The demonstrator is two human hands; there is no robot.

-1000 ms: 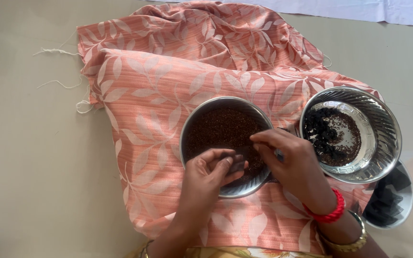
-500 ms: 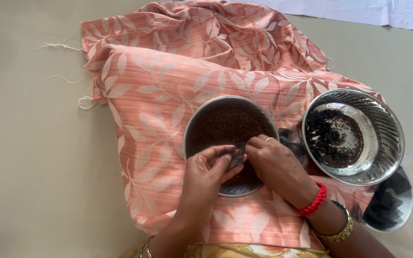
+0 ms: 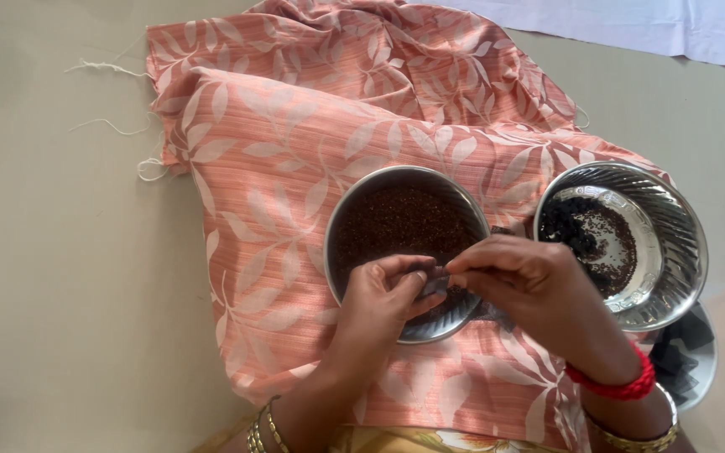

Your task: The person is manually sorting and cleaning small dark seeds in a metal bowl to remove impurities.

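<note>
A round steel plate (image 3: pixel 341 220) full of small dark brown seeds (image 3: pixel 400 222) sits on a peach cloth with a pale leaf print (image 3: pixel 295 151). Over the plate's near edge, my left hand (image 3: pixel 383 294) and my right hand (image 3: pixel 522 281) meet, fingertips together. Between them they pinch a small dark pod (image 3: pixel 436 281). The right wrist wears a red bangle and a gold one; the left wrist wears gold bangles.
A ribbed steel bowl (image 3: pixel 673 226) with dark seeds and bits at its bottom stands to the right. Under its near side lies another steel dish (image 3: pixel 698 361) with dark pieces. The cloth lies on a beige floor (image 3: pixel 52 294). White fabric (image 3: pixel 673 29) runs along the top right.
My hands have come closer together over the plate's near edge, and both now pinch the dark pod. The right hand has shifted left from beside the bowl.
</note>
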